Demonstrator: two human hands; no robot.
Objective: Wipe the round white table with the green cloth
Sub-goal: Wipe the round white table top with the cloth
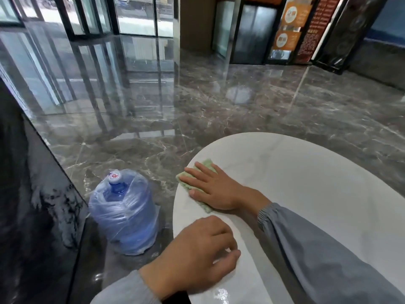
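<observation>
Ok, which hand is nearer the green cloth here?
Right. The right hand lies flat on the green cloth, fingers straight, pressing it to the round white table. The left hand rests on the table's near edge, apart from the cloth, holding nothing.

With the table as the dial and 12 o'clock pointing away from the person, the cloth lies on the top by the rim at about 10 o'clock, under the flat right hand. The left hand rests on the rim at about 8 o'clock, near the right hand but apart from it. A water jug stands upright on the floor just beyond the rim at 9 o'clock, with a wall panel further out. Far behind, glass doors stand at 11 o'clock and poster stands at 12 o'clock
</observation>
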